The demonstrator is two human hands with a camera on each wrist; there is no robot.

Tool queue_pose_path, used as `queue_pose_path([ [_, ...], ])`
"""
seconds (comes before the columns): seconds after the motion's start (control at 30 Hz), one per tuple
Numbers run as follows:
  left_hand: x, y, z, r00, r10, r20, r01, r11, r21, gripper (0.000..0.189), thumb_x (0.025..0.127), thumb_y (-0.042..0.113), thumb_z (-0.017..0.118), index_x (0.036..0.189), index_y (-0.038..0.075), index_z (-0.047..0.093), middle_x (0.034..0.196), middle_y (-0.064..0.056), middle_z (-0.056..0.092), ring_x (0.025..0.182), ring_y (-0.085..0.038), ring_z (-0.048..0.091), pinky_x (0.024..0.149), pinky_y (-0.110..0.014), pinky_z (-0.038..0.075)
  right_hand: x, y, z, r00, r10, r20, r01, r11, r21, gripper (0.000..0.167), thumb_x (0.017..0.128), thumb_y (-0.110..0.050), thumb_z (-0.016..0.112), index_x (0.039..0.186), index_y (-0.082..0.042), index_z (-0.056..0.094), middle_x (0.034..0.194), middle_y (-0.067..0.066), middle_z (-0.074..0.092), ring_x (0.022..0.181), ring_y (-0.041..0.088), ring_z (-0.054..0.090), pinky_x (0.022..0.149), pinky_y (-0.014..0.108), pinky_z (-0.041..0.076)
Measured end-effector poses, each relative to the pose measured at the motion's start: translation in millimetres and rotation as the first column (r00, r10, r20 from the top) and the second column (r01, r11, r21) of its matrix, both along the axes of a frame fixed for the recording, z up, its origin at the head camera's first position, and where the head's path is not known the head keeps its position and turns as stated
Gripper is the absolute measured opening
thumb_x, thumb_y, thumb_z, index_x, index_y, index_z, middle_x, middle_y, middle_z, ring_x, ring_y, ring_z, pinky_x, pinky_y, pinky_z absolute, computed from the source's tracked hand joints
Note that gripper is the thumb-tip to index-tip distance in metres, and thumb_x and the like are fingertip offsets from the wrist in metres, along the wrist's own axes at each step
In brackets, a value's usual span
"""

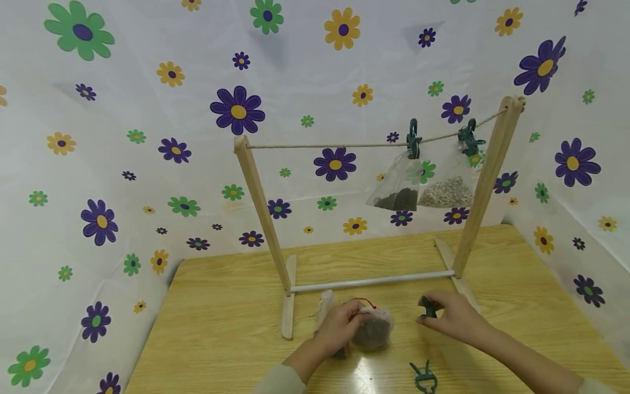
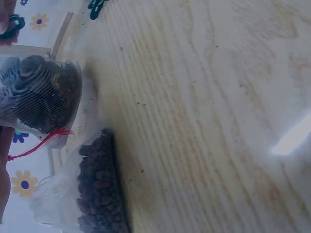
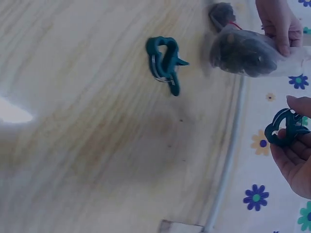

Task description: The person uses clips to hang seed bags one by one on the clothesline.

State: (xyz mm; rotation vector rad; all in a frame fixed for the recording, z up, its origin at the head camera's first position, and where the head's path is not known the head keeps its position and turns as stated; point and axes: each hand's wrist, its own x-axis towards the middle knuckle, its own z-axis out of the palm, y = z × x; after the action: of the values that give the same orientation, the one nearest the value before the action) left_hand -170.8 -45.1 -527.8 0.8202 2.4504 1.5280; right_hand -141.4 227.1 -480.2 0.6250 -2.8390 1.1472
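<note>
In my left hand (image 1: pixel 339 325) I pinch the top of a pale mesh pouch with dark lumps inside (image 1: pixel 372 332), thumb and fingers closed on the cloth, low over the front of the wood-grain table (image 1: pixel 221 317). My right hand (image 1: pixel 453 313), just right of the pouch and apart from it, grips a dark green plastic spring clip (image 1: pixel 429 307) by its handle end, the rounded jaws facing away from the palm; how far they are parted I can't tell. To handle this well, I'd judge, I should keep the pouch's top flat and partly free of my fingers, keep the thin red cord (image 1: pixel 366 300) out of the clip's bite, and squeeze both handles evenly, since the filling probably sags and swings. A clear bag of dark chunks (image 2: pixel 101 187) crowds my left side, and a second green clip (image 1: pixel 425 379) lies on the table nearer me. Beyond my hands runs a white bar (image 1: pixel 374 281) between wooden posts; above it a beige rope (image 1: pixel 305 146) carries two clipped clear bags, one dark-filled (image 1: pixel 401 198), one pale-filled (image 1: pixel 448 192). The right post's wooden foot (image 1: pixel 465 290) stands close by my right hand, the obstacle I'd mind.
</note>
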Motion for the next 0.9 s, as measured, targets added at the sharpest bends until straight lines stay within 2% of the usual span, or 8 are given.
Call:
queue_pose_path([
  [0.07,-0.2,-1.3,3.0,0.999,-0.008,-0.05,0.008,1.0,-0.011,0.013,0.093,0.02,0.06,0.085,0.009,0.061,0.076,-0.005,0.067,0.044,0.006,0.039,0.046,-0.015,0.042,-2.8,-2.0,7.9,1.0,0.002,-0.013,-0.002,1.0,-0.003,0.021,0.079,-0.024,0.077,0.088,-0.013,0.062,0.085,-0.004,0.067,0.077,0.011,0.066,0.067,0.034,0.054],
  [0.27,-3.3,-8.6,17.4,0.985,-0.008,-0.173,0.005,1.0,-0.021,0.012,0.092,0.02,0.06,0.087,0.009,0.063,0.076,-0.002,0.067,0.057,0.005,0.039,0.056,-0.015,0.042,-13.2,-6.8,33.0,1.0,0.014,-0.022,-0.015,0.999,-0.038,0.023,0.079,-0.024,0.077,0.094,-0.008,0.068,0.091,0.005,0.071,0.082,0.02,0.069,0.07,0.033,0.055],
  [0.3,-4.1,-10.4,20.5,0.982,-0.005,-0.187,0.002,1.0,-0.018,0.012,0.092,0.019,0.06,0.087,0.009,0.063,0.075,-0.002,0.067,0.055,0.004,0.036,0.055,-0.015,0.041,-14.7,-7.7,37.3,1.0,0.015,-0.022,-0.016,0.999,-0.046,0.025,0.079,-0.024,0.077,0.096,-0.007,0.068,0.093,0.006,0.071,0.083,0.021,0.069,0.07,0.032,0.055],
  [0.5,-11.0,-21.1,38.5,0.98,0.037,-0.194,-0.042,0.999,-0.022,0.01,0.093,0.018,0.059,0.09,0.009,0.062,0.075,-0.002,0.065,0.051,0.003,0.031,0.052,-0.018,0.037,-17.6,-13.3,63.6,0.997,0.025,-0.079,-0.031,0.997,-0.076,0.026,0.078,-0.018,0.078,0.098,-0.006,0.069,0.093,0.005,0.071,0.084,0.021,0.069,0.071,0.03,0.055],
  [0.6,-14.7,-25.3,46.7,0.983,0.051,-0.175,-0.055,0.998,-0.019,0.009,0.094,0.017,0.058,0.092,0.01,0.063,0.084,-0.002,0.069,0.057,0.001,0.043,0.057,-0.02,0.041,-17.2,-14.5,74.7,0.987,0.048,-0.151,-0.06,0.996,-0.07,0.025,0.076,-0.014,0.079,0.097,-0.005,0.069,0.092,0.005,0.071,0.083,0.022,0.069,0.071,0.033,0.056],
  [0.73,-20.7,-28.7,58.5,0.982,0.054,-0.179,-0.054,0.999,0.008,0.008,0.094,0.013,0.057,0.095,0.009,0.064,0.094,-0.004,0.072,0.076,-0.004,0.062,0.066,-0.023,0.049,-19.9,-16.6,88.5,0.97,0.079,-0.229,-0.095,0.994,-0.059,0.027,0.075,-0.01,0.079,0.098,-0.003,0.069,0.093,0.007,0.071,0.083,0.023,0.07,0.072,0.035,0.056],
  [0.8,-25.1,-29.9,64.7,0.979,0.064,-0.193,-0.062,0.998,0.017,0.009,0.095,0.015,0.057,0.094,0.009,0.064,0.092,-0.005,0.072,0.068,-0.005,0.063,0.062,-0.022,0.05,-22.3,-18.0,96.9,0.963,0.089,-0.253,-0.106,0.993,-0.057,0.028,0.074,-0.008,0.08,0.099,-0.004,0.069,0.094,0.006,0.071,0.083,0.022,0.07,0.073,0.035,0.056],
  [0.9,-32.0,-30.2,78.9,0.967,0.095,-0.238,-0.088,0.995,0.04,0.009,0.094,0.014,0.057,0.093,0.008,0.064,0.09,-0.007,0.072,0.066,-0.007,0.064,0.06,-0.022,0.05,-27.4,-19.4,110.9,0.935,0.117,-0.334,-0.14,0.989,-0.047,0.03,0.071,-0.005,0.081,0.099,-0.003,0.068,0.094,0.006,0.071,0.081,0.019,0.07,0.073,0.036,0.055],
])
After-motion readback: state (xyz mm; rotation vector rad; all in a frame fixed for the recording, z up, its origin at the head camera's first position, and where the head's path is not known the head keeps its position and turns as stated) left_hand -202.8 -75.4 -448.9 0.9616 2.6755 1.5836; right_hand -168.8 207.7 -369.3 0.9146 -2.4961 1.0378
